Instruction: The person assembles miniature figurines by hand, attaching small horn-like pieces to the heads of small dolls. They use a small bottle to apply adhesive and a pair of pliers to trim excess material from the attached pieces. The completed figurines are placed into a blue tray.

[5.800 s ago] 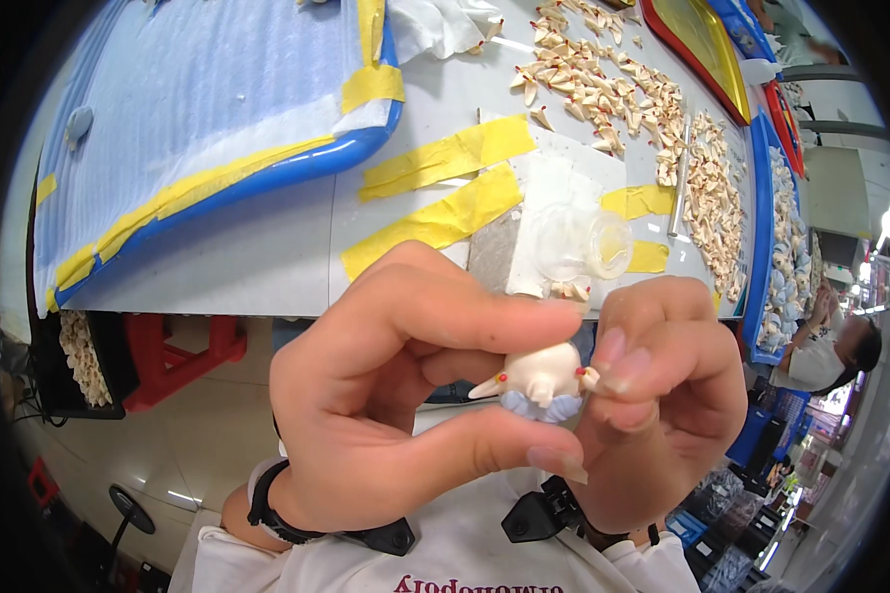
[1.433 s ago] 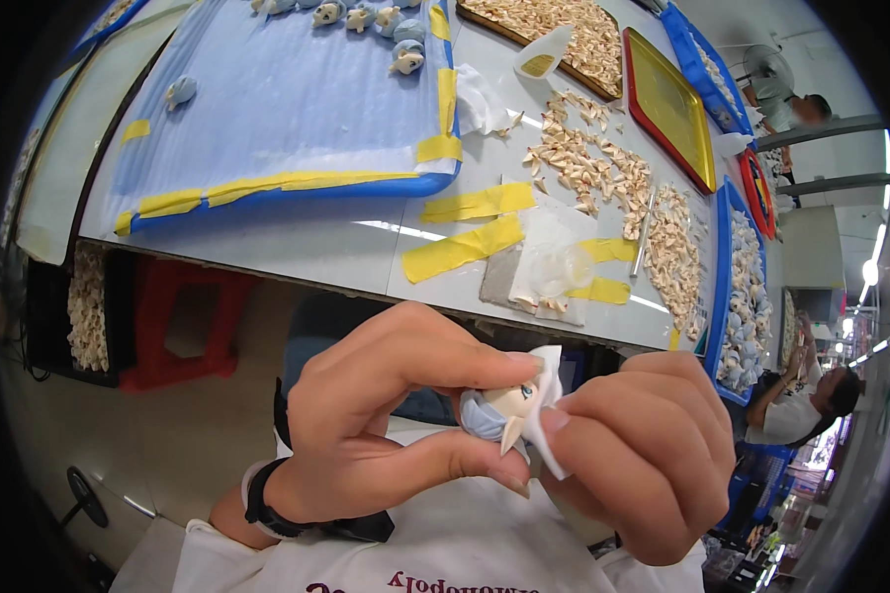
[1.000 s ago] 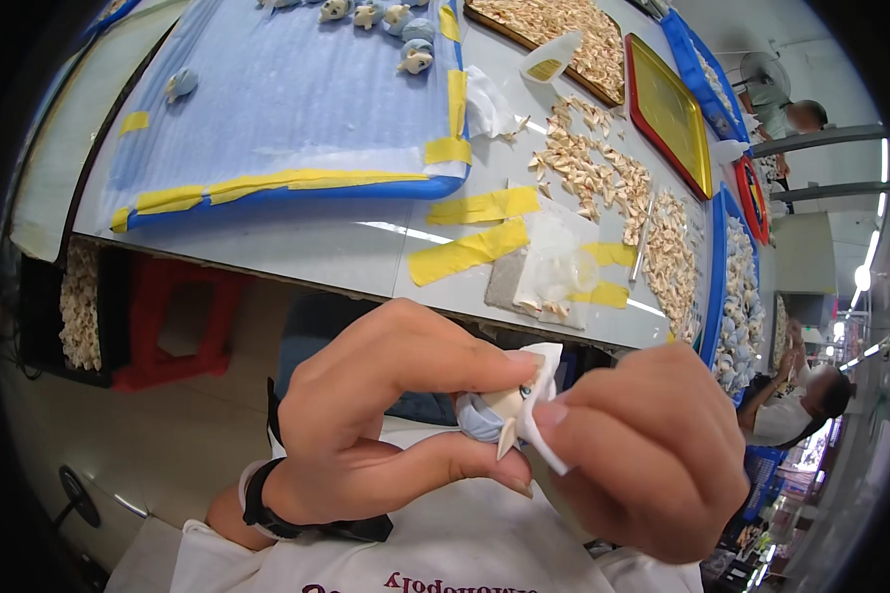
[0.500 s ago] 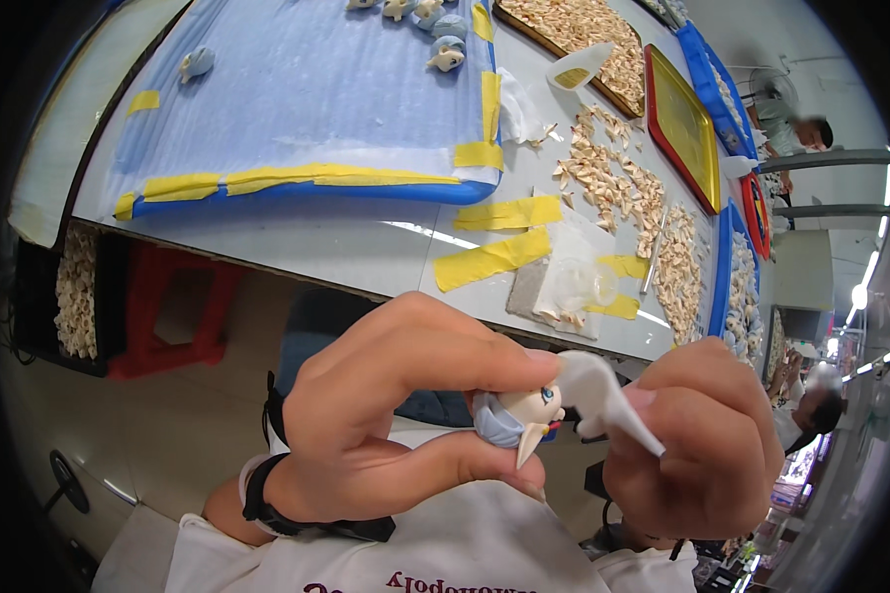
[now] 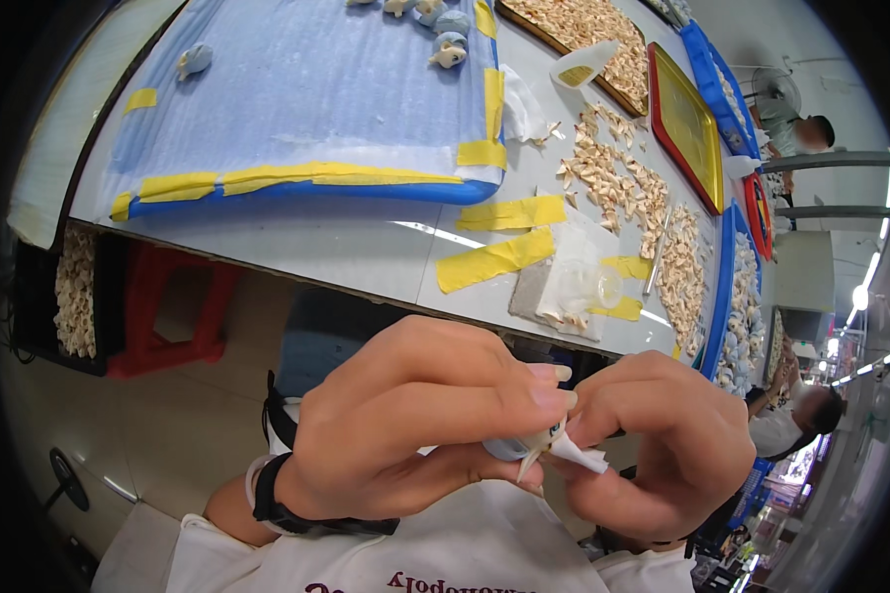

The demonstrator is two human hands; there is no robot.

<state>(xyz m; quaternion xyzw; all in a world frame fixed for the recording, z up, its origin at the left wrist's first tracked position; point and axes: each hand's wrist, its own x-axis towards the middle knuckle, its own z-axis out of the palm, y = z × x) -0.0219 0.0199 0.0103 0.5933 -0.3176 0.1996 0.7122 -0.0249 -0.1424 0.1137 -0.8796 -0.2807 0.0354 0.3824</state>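
Between the thumb and fingers of my left hand (image 5: 405,410) is a small doll head (image 5: 507,449) with pale blue hair and a cream pointed ear. My fingers cover most of its face. My right hand (image 5: 663,430) pinches a white piece of tissue or cloth (image 5: 578,454), pressed against the face side of the head. Both hands are close together in front of my shirt, below the table's near edge.
A blue tray (image 5: 435,190) with a foam-lined bed holds several similar heads (image 5: 196,61). Loose cream ear-shaped pieces (image 5: 613,178) lie right of it, near a white bottle (image 5: 583,65), yellow tape strips (image 5: 494,259) and a small clear cup (image 5: 603,287). A red-rimmed yellow tray (image 5: 687,133) stands farther right. Other people sit beyond.
My right hand has moved left, bringing the tissue from just beside the doll head onto its face. The left fingers now cover more of the head.
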